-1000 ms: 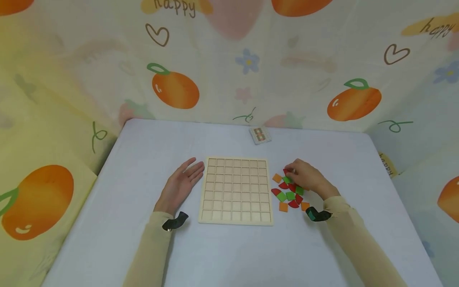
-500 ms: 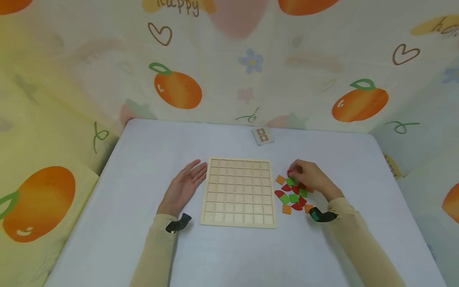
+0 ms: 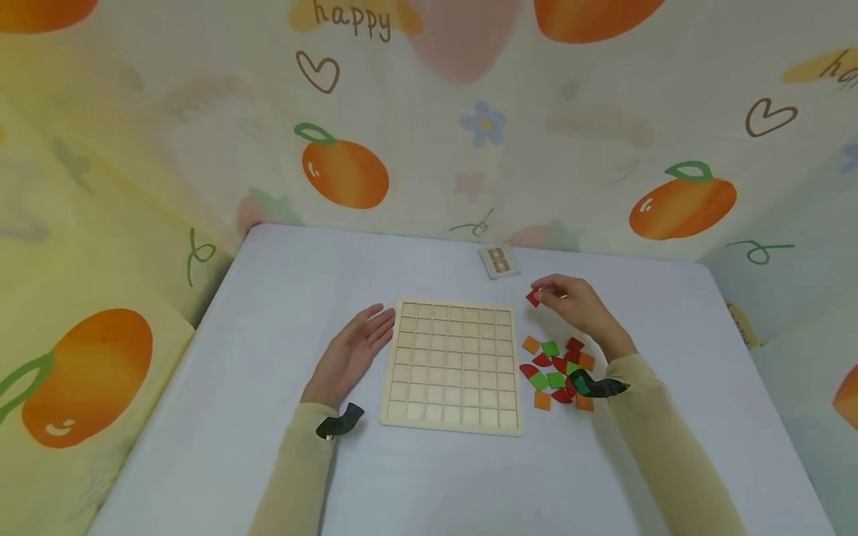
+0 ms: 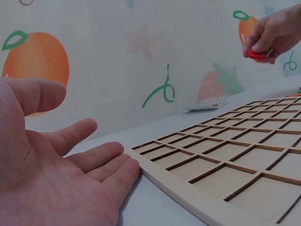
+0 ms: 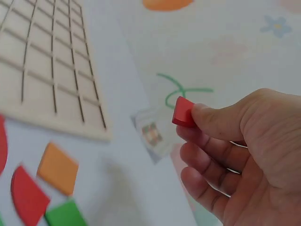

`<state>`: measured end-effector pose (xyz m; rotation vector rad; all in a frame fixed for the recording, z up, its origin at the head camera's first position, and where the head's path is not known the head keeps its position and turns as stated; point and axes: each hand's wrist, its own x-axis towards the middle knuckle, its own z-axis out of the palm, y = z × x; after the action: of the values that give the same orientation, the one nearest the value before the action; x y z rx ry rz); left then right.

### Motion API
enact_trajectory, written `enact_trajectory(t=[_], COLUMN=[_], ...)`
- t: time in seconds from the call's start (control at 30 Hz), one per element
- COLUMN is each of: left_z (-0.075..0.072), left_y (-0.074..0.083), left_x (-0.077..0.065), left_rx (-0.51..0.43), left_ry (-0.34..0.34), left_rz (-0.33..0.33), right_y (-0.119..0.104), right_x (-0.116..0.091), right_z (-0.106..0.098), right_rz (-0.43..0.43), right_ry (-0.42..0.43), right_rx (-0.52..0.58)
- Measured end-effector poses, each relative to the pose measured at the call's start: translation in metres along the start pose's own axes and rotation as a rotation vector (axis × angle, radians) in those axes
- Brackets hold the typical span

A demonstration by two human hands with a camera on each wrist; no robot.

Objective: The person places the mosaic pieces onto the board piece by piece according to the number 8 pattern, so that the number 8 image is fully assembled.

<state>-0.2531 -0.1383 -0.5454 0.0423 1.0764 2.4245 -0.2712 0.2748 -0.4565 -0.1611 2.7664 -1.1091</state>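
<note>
Red tile [image 5: 182, 113], pinched in right hand [image 3: 579, 307], hangs near cards [image 3: 499, 262] (left hand [image 3: 354, 353], unclenched, beside the gridded board [image 3: 452, 368]).

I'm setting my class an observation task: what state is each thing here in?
Right grip: pinching the red piece
Red piece: held above the table
Grid board: lying flat, compartments unfilled
Left grip: fingers extended, palm showing, beside the board
Loose pieces: lying scattered right of the board
Patterned card: lying flat near the table's far edge
</note>
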Motion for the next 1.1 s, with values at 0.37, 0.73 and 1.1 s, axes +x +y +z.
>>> enact_trajectory(t=[0.37, 0.73, 1.1], left_z=[0.001, 0.002, -0.002], left_y=[-0.004, -0.003, 0.000], left_x=[0.002, 0.001, -0.001], left_rx=[0.015, 0.023, 0.039], left_ry=[-0.024, 0.011, 0.011], left_rz=[-0.003, 0.001, 0.007], right_y=[-0.017, -0.032, -0.039], right_x=[0.024, 0.039, 0.052], right_z=[0.014, 0.031, 0.054], right_rz=[-0.030, 0.003, -0.019], right_ry=[0.017, -0.060, -0.118], right_rx=[0.065, 0.101, 0.043])
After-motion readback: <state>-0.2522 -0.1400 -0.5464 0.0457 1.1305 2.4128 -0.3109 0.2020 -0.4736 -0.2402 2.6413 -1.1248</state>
